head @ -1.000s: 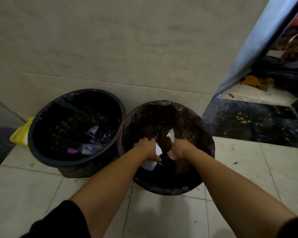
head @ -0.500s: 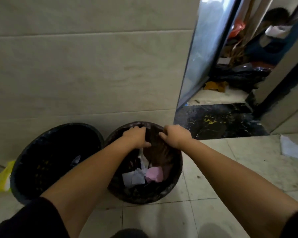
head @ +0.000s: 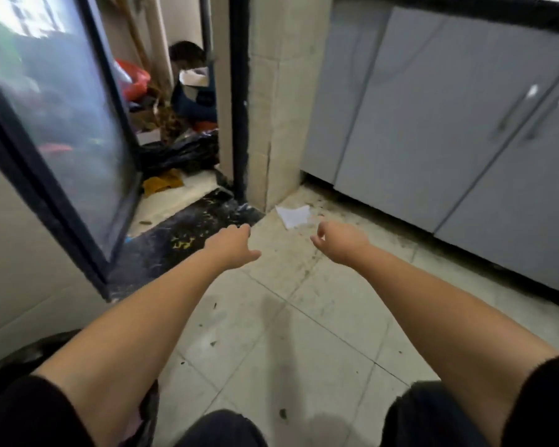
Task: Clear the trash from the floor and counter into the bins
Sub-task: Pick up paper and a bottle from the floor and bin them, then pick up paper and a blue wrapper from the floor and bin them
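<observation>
A crumpled white paper lies on the tiled floor by the corner of the beige pillar. My left hand reaches out over the floor, empty, fingers loosely apart, a little short of the paper and to its left. My right hand hovers just below and right of the paper, empty, with fingers curled but apart. Only a dark rim of one bin shows at the lower left, mostly hidden behind my left arm.
Grey cabinet doors line the right side under a black counter edge. A glass door stands open on the left. Behind it sit a black bag and clutter. Small dark crumbs dot the floor tiles.
Both hands let go of the paper scraps into the brown-lined bin and left it. My view swung right from the bins to the floor by the cabinets, with both hands now stretched toward the white paper.
</observation>
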`<state>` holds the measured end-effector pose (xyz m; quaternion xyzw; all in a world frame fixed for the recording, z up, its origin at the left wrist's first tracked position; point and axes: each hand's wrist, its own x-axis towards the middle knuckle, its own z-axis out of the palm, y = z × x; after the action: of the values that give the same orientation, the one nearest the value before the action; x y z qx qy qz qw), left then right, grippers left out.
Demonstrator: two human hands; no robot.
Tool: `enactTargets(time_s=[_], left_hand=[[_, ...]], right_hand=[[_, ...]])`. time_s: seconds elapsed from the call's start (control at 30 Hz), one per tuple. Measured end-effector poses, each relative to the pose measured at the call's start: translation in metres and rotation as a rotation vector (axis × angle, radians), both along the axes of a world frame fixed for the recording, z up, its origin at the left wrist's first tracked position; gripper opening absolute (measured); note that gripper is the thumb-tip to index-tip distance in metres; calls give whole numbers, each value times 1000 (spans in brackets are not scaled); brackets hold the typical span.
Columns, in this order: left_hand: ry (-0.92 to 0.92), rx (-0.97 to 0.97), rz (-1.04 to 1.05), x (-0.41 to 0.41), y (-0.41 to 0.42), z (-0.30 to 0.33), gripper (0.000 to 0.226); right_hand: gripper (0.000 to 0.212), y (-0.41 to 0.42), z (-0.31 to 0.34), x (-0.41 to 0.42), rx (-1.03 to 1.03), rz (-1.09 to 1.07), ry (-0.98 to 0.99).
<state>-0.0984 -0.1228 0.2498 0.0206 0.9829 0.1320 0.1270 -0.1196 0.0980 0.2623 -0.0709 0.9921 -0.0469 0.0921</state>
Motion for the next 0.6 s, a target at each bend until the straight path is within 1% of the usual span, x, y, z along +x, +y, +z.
enactTargets(time_s=[0.13,0.23,0.47,0.6], left_hand=[[-46,2,-158,-19,91,-23,59],[-86,-7,-232,-31,153,-51,56],[-258,-42,-306,-56,291,-149,58],[-333,-82,-309,-75,361,-201,57]], right_hand=[[38,124,-14,8,69,-240,-4],[36,207,-46,13,97,-359,-54],[32,360,-165,10,93,-489,-298],[41,417,-235,0,33,-509,-362]])
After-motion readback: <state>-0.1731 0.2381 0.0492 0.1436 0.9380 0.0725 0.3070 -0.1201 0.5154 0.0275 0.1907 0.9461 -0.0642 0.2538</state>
